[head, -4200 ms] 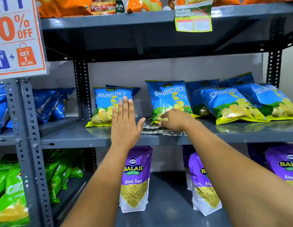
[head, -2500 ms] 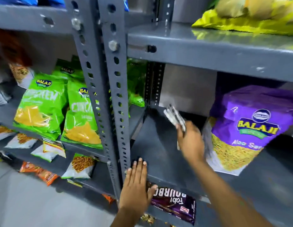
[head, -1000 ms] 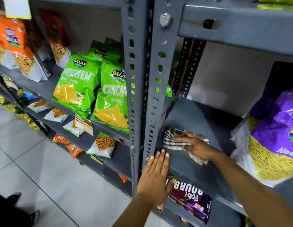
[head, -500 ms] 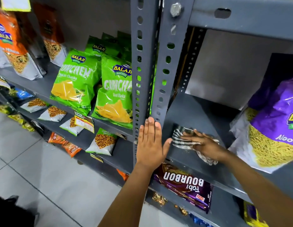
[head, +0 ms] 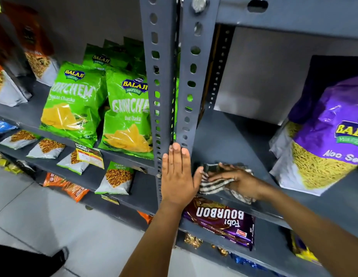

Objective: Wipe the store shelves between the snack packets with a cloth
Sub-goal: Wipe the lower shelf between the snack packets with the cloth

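Observation:
My right hand presses a black-and-white checked cloth flat on the grey metal shelf, near its front left corner. My left hand rests flat, fingers together, against the perforated grey upright post at the shelf's edge, holding nothing. A purple Aloo Sev packet leans on the same shelf to the right of the cloth, apart from it. The stretch of shelf between the post and the purple packet is bare.
Green Crunchem packets stand on the neighbouring shelf left of the post. A purple Bourbon biscuit pack lies on the shelf below my hands. Small snack packets fill the lower left shelves. Grey tiled floor lies below left.
Since the earliest frame my view dropped from the blue-packet shelf to this lower one. Over the last second the cloth slid slightly left toward the post, and my left hand rose onto the post.

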A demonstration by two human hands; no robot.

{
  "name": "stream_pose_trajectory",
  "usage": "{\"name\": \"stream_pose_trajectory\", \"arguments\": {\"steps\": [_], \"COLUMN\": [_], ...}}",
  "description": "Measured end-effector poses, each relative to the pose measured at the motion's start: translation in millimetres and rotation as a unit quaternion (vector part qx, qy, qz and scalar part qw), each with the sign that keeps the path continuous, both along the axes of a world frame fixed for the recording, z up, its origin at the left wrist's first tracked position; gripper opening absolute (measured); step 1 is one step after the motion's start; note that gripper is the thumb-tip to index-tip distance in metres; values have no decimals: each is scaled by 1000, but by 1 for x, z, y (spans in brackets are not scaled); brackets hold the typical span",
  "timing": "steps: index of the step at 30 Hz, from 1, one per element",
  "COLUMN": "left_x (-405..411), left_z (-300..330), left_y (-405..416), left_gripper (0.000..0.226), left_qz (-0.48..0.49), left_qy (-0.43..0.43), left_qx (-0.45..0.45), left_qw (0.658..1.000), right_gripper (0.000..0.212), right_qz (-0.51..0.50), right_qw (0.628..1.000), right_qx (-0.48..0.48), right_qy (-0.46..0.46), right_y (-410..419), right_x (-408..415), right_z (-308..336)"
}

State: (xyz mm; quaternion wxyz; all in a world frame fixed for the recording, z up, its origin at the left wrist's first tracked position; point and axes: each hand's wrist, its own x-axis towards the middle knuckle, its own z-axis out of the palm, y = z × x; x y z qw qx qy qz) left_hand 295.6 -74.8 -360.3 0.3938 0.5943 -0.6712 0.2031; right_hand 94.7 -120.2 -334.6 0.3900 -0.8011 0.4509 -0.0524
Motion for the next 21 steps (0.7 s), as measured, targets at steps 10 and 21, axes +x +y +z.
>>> {"name": "stream_pose_trajectory", "arguments": {"steps": [10, 21], "left_x": [0, 1], "left_z": [2, 15], "left_y": [0, 10], "left_gripper": [68, 66], "left_qz": [-6, 13], "left_qy": [2, -6], "left_qx": [8, 63], "left_qw": [1000, 998], "right_gripper": [39, 33], "right_qz": [-37, -37], "right_qw": [998, 977], "right_qx": [-30, 209], "right_qy": [-48, -3], "right_y": [-42, 2], "right_x": [40, -33], "right_z": [9, 50]}}
